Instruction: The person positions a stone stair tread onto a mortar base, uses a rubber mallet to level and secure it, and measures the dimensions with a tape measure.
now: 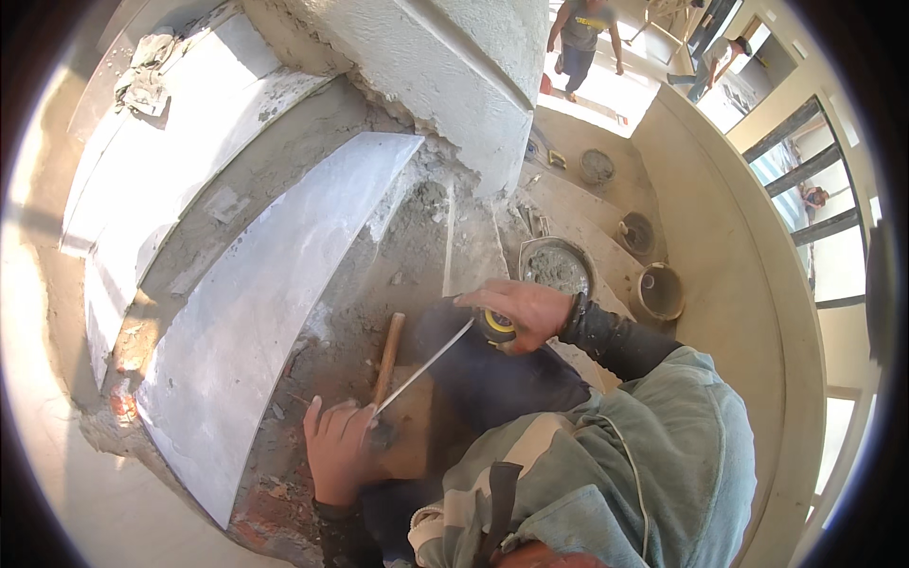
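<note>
My right hand [528,312] is closed around a black and yellow tape measure [496,328]. Its pale blade [426,364] runs out slantwise, down and left, to my left hand [339,445], whose fingers are closed at the blade's end. Just beyond the left hand, a wooden tool handle [388,355] rests over the rough mortar bed; its lower end is hidden by the hand and blade. A brown board [414,428] lies beside that hand, under the blade. To the left, a long pale stone slab [275,275] with a curved edge rests on the step.
Higher steps with pale slabs [204,95] rise at left, a crumpled cloth [144,76] on one. A mortar-filled basin [557,267] and buckets [660,291] stand to the right, along a curved wall [739,275]. A rough pillar [426,76] stands ahead. Two people [582,38] are farther off.
</note>
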### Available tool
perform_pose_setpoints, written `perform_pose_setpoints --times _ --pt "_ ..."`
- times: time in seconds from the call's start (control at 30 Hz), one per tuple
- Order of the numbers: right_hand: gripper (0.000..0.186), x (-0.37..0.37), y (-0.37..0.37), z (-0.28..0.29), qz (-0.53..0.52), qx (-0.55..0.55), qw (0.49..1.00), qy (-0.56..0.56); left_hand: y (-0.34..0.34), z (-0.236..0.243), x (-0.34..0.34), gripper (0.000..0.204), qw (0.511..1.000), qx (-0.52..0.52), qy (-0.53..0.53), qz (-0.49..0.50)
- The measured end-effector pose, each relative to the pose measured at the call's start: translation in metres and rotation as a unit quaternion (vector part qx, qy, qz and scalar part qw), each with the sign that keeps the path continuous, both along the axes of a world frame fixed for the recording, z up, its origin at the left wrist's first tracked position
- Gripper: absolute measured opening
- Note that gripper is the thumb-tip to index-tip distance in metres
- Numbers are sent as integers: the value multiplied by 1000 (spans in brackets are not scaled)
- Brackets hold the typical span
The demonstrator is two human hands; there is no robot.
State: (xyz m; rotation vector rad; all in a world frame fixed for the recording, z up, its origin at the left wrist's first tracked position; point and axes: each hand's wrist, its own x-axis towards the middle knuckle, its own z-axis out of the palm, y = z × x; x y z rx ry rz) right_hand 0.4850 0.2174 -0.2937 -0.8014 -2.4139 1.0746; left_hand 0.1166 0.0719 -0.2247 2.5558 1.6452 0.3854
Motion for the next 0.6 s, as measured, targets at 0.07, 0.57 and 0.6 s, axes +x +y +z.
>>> perform_pose_setpoints --times 0.07,0.57,0.6 --pt "92 -25 -6 9 26 -31 999 32 21 2 20 39 1000 -6 -18 -18" --pt "77 20 73 -235 -489 -84 865 -77 -176 -16 -57 51 887 -219 56 401" --pt "83 16 85 -255 -479 -71 867 -114 -188 -13 -56 51 872 -221 74 430"
